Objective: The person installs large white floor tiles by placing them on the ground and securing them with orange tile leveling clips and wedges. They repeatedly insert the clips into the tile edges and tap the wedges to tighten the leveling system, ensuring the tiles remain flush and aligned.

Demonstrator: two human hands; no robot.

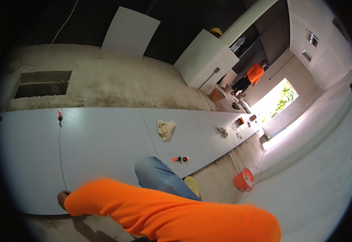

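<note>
Orange sleeve (155,209) leads one of the hands (62,199) to slabs' (103,141) seam (62,161)

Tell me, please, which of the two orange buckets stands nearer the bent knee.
It is the bright orange bucket at lower right; the other bucket stands farther back, beyond the pale panels.

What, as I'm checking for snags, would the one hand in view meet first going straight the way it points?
The hand points left; it would probably meet the pale panel first, though its height above it is unclear. No other object shows along that line.
</note>
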